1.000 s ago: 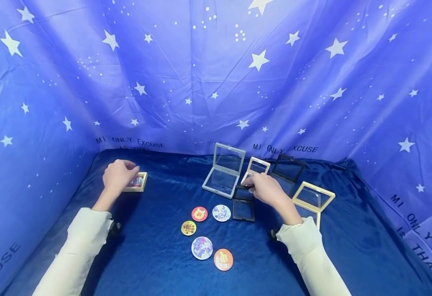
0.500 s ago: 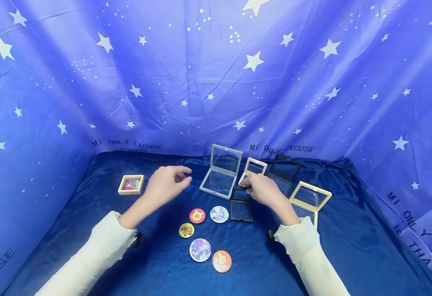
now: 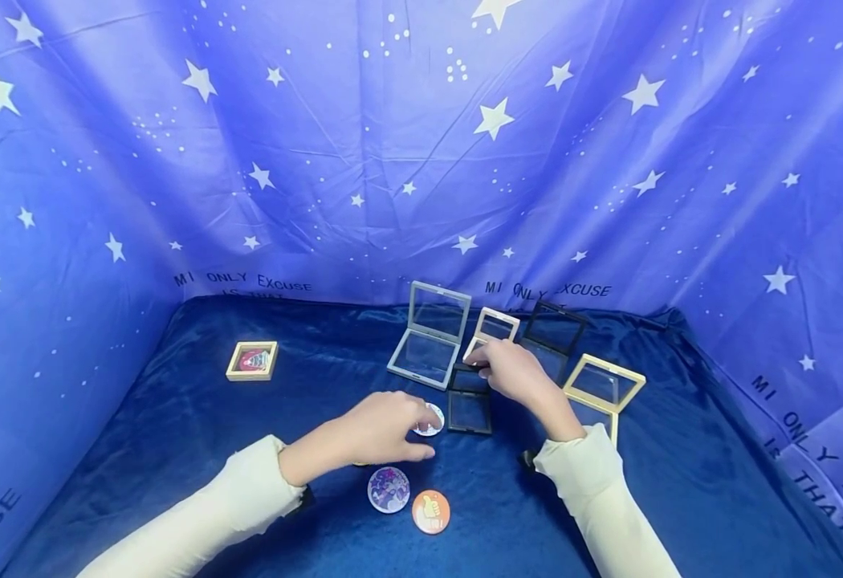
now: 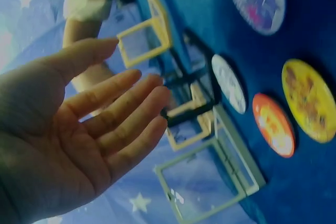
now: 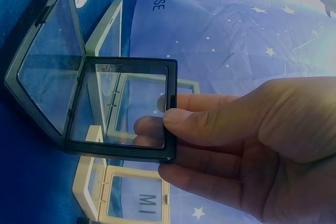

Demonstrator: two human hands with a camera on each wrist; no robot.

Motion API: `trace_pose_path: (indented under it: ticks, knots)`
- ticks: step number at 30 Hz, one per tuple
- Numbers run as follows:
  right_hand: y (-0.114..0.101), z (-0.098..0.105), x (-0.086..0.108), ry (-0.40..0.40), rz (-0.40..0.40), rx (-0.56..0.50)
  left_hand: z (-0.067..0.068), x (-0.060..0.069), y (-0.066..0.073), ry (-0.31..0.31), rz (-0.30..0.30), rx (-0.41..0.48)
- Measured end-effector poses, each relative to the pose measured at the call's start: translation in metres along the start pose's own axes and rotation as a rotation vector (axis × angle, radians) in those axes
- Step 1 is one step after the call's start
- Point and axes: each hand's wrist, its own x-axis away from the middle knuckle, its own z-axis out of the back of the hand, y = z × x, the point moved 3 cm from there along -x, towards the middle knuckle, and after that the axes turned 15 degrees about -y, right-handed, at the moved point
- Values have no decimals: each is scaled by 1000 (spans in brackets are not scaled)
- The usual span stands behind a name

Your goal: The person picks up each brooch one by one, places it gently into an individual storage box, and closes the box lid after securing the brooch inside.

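L hand [image 3: 371, 437]: moved, framed badge [image 3: 252, 361] → blue-wht badge [image 4: 229, 84]; fingers apart, empty
R hand [image 3: 519, 373]: pinching sm blk frame [image 3: 470, 411] lid
Badges: 1 framed, prob. 5 left
Frames: 5 open

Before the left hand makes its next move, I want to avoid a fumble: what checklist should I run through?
1. Small black frame swung open: ok.
2. Frame steadied: ok, the right hand grips it.
3. Left hand free: ok, it grips nothing.
4. Blue-and-white badge printed face up: ok, though partly covered in the head view.
5. Left hand touching that badge: cannot tell.
6. Badge matching the frame's size: cannot tell.
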Motion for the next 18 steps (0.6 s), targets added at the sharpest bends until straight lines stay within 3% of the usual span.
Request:
trace_pose_path:
  ticks: [6,12,18]
  knots:
    - [-1,2,0,-9,-12,-3,-11,-4,14,-131,-35,-75]
    - [-2,2,-1,-11,-20,1,-23,-8,19,-195,-64,-163]
    - [-2,-2,0,-14,-26,-13,-43,-13,18,-246,-81,-189]
